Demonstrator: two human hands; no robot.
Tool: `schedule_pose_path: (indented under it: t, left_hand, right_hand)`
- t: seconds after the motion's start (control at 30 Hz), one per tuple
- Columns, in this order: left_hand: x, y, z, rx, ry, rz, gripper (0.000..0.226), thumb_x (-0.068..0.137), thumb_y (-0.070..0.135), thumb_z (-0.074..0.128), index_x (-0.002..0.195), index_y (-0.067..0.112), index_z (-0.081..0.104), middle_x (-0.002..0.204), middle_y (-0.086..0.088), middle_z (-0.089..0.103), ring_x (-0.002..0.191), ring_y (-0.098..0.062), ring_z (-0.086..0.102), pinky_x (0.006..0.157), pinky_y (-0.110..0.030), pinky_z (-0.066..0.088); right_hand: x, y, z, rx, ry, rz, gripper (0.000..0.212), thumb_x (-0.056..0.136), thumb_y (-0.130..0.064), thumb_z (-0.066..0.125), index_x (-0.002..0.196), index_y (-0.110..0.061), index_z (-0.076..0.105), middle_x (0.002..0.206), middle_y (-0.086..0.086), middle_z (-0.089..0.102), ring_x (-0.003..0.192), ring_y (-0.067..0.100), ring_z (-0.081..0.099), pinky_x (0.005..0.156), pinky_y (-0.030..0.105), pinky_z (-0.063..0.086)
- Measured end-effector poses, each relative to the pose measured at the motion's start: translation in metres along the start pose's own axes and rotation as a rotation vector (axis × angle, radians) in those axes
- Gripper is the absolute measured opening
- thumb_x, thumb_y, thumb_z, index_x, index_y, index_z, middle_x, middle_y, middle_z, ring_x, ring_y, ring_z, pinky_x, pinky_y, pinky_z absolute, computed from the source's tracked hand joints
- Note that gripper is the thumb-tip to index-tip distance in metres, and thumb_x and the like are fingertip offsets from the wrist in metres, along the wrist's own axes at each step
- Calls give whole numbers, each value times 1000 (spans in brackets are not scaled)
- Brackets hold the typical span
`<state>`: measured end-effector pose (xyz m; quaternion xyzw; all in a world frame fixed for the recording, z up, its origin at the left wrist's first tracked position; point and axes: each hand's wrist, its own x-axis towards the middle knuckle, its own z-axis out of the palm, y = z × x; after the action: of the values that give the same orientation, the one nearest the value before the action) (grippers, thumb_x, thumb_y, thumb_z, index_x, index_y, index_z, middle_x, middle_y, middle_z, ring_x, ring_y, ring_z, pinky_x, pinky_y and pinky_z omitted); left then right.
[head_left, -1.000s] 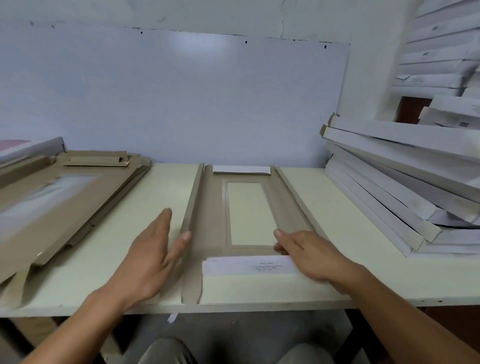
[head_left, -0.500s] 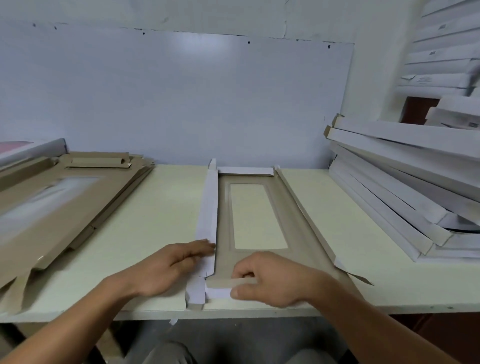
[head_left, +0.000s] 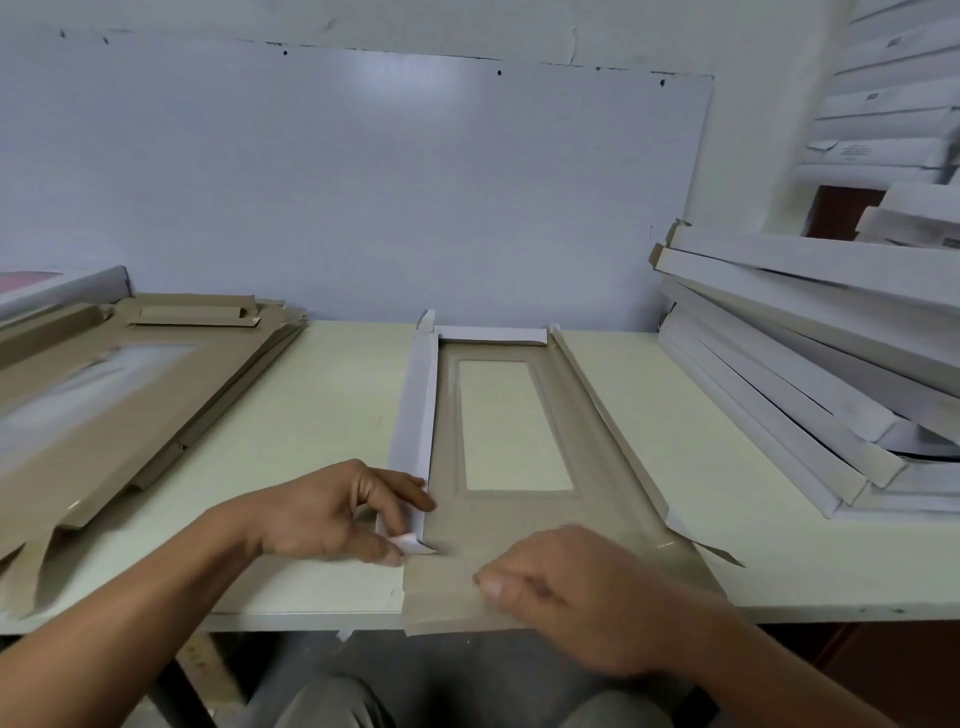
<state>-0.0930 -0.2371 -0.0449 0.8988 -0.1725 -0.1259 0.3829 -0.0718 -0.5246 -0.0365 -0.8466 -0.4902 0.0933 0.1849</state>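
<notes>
- Grip states: left grip (head_left: 332, 514) pinches the near end of the left flap (head_left: 415, 405) between thumb and fingers and holds it upright. Right grip (head_left: 571, 587) rests with curled fingers on the near end of the blank (head_left: 592, 467); whether it holds anything beneath cannot be told.
- Blank: flat on the worktop (head_left: 311, 405), long axis from 6 to 12 o'clock, near end overhanging the worktop edge at 6 o'clock. The window (head_left: 511, 426) is at its centre.
- Key relation: the raised left flap runs from the left grip toward 12 o'clock, parallel to the long axis. A small corner tab (head_left: 413, 543) curls beside the thumb at the flap's 6 o'clock end.
- Right flap (head_left: 608, 431): at 3 o'clock of the window, only slightly lifted and untouched. The right grip is the nearer one and lies just off the flap's 6 o'clock end.
- Judgement: the next fold probably tucks the tab inward toward 3 o'clock, so the left flap must stay upright.
- Surroundings: stack (head_left: 104, 395) of flat blanks at 9 o'clock; boxes (head_left: 779, 364) piled at 3 o'clock.
</notes>
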Motion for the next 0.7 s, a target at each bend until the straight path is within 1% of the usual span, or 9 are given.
schedule_pose_path:
  t: [0.07, 0.13, 0.2, 0.27, 0.33, 0.43, 0.53, 0.6, 0.7]
  left_hand:
    - [3, 3, 0, -16, 7, 26, 9, 84, 20, 77, 77, 26, 77, 124, 12, 64, 130, -6, 49, 109, -36, 36]
    - [6, 5, 2, 5, 53, 63, 20, 89, 21, 72, 69, 22, 71, 107, 1, 67, 108, -20, 60, 99, -44, 44]
    - [9, 5, 5, 84, 124, 52, 31, 93, 25, 66, 65, 12, 60, 96, -7, 63, 91, -29, 59, 88, -49, 47]
    - [11, 3, 11, 180, 187, 39, 34, 96, 26, 61, 67, 11, 54, 89, -3, 58, 83, -26, 57, 82, -47, 48]
    - [13, 5, 17, 259, 234, 65, 36, 98, 27, 57, 64, 21, 47, 82, 3, 53, 79, -19, 55, 76, -39, 48]
    - [16, 7, 24, 345, 280, 88, 38, 100, 33, 51, 64, 23, 42, 79, 6, 50, 75, -13, 52, 72, -27, 44]
    - [18, 7, 30, 396, 310, 103, 40, 101, 38, 46, 64, 23, 41, 79, 6, 50, 77, -11, 52, 73, -22, 42]
    - [19, 9, 34, 406, 311, 113, 39, 101, 39, 45, 65, 27, 41, 80, 6, 50, 79, -9, 51, 74, -19, 40]
    - [18, 10, 36, 422, 311, 111, 39, 102, 38, 42, 68, 20, 47, 84, 3, 50, 82, -9, 51, 78, -23, 43]
  right_hand:
    - [2, 19, -16, 77, 134, 161, 38, 100, -43, 42, 90, -17, 68, 84, -9, 70, 77, 7, 63, 76, 33, 52]
    - [7, 49, -31, 2, 362, 349, 33, 99, -42, 47, 81, -24, 69, 75, -13, 69, 73, 4, 62, 70, 29, 51]
    - [9, 84, -43, -88, 549, 536, 32, 97, -40, 50, 76, -23, 66, 73, -11, 67, 75, 13, 63, 68, 29, 50]
    - [7, 119, -52, -66, 595, 702, 24, 96, -37, 51, 80, -24, 63, 83, -9, 68, 84, 23, 64, 74, 36, 53]
    - [2, 145, -56, -30, 501, 830, 12, 95, -38, 53, 95, -29, 62, 101, -8, 66, 95, 22, 62, 83, 37, 52]
    - [-1, 165, -57, 35, 375, 901, 30, 97, -43, 51, 119, -24, 59, 116, -3, 64, 101, 21, 62, 92, 40, 51]
    - [2, 163, -61, 177, 321, 847, 24, 102, -35, 42, 113, -22, 59, 77, 0, 64, 58, 20, 62, 61, 36, 58]
    - [3, 154, -65, 271, 218, 837, 23, 103, -33, 37, 112, -28, 58, 60, 0, 53, 47, 19, 51, 50, 33, 57]
    - [4, 142, -73, 348, 67, 845, 34, 104, -45, 31, 119, -34, 59, 74, 5, 46, 54, 18, 48, 51, 29, 55]
